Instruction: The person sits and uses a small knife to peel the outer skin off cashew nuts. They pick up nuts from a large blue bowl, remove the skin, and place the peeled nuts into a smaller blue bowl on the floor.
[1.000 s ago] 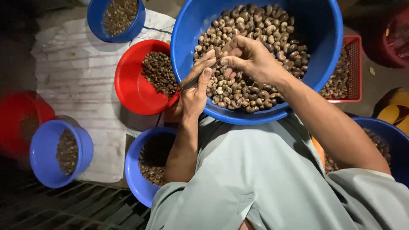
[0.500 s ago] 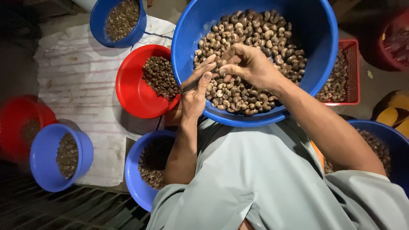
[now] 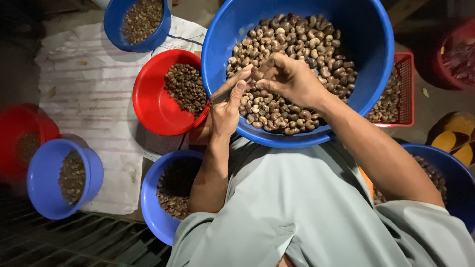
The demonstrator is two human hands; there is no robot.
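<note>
A large blue tub (image 3: 366, 44) full of brown nuts (image 3: 297, 44) rests on my lap. Over its near side my left hand (image 3: 228, 106) grips a thin metal blade (image 3: 220, 96), thumb raised. My right hand (image 3: 292, 76) is closed on a single nut, its fingertips meeting the left thumb at the blade's tip. The nut itself is mostly hidden by the fingers.
A red bowl (image 3: 153, 106) with nuts sits left of the tub. Blue bowls with nuts stand at top left (image 3: 141, 24), far left (image 3: 64, 178), under my left arm (image 3: 163, 202) and at right (image 3: 445, 178). A red crate (image 3: 403, 89) lies behind the tub, over a white sack (image 3: 89, 94).
Both hands stayed together over the tub's near side; the right fingers shifted slightly on the nut against the blade. The view moved a little.
</note>
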